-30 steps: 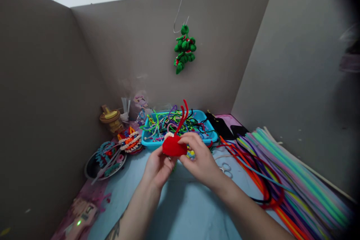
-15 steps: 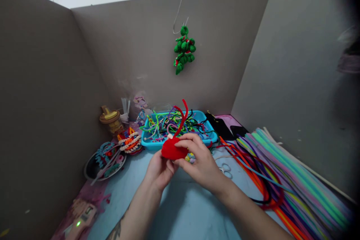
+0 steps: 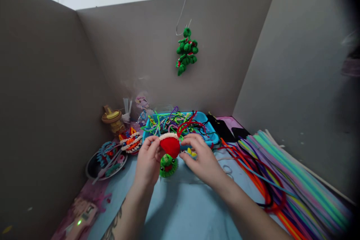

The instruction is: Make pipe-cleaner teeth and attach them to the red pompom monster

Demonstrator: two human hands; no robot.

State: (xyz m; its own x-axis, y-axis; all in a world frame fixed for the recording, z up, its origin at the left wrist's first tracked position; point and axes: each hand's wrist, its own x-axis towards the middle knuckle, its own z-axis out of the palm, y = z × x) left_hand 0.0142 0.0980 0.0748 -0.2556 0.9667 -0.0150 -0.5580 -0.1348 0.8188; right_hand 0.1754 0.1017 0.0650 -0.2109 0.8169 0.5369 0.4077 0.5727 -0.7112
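Note:
My left hand (image 3: pixel 148 159) pinches the left edge of a small red pipe-cleaner hat (image 3: pixel 170 146) with a white twisted rim along its top. Red pipe-cleaner ends (image 3: pixel 189 123) trail up from it to the right. My right hand (image 3: pixel 198 154) is at the hat's right edge, thumb and fingers apart; whether its fingertips touch the hat is unclear. Directly below the hat is a green fuzzy figure (image 3: pixel 168 167) with dark round eyes. A yellow fuzzy piece (image 3: pixel 192 153) shows through the gap in my right hand, mostly covered.
A blue tray (image 3: pixel 213 138) of tangled pipe-cleaner scraps stands behind my hands. Pipe cleaners (image 3: pixel 292 172) lie bundled at right, near scissors (image 3: pixel 227 170). On the left are a metal bowl (image 3: pixel 91 170), a lidded cup (image 3: pixel 112 120) and a lit pink device (image 3: pixel 84 217). A green ornament (image 3: pixel 187 50) hangs ahead.
The hat has turned so its white rim shows on top, and its loose red ends have tipped right. My right fingers have spread. The green figure has come into view below.

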